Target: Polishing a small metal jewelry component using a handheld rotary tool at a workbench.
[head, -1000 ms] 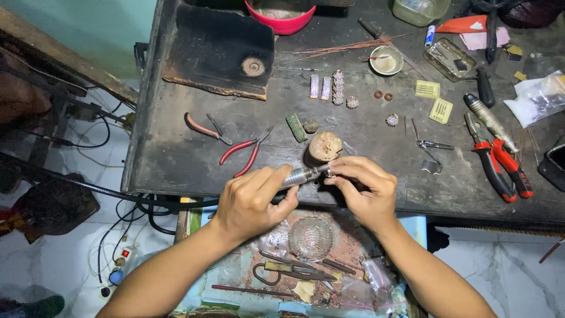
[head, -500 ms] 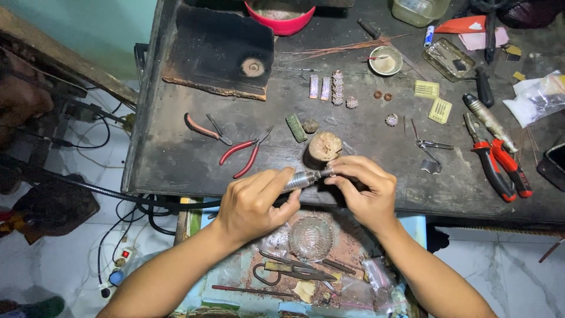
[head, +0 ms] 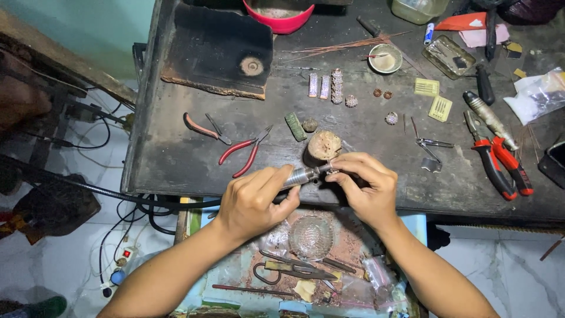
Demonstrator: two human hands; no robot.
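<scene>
While left hand fingers clamp metal handpiece, right hand fingers pinch its tip

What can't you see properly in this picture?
All in the head view:
- The tiny piece pinched in the right hand: the fingers cover it.
- The tip of the metal handpiece in the left hand: too small to make out.
- The red bowl: cut off by the top edge.
- The drawer under the bench: both forearms hide part.
</scene>
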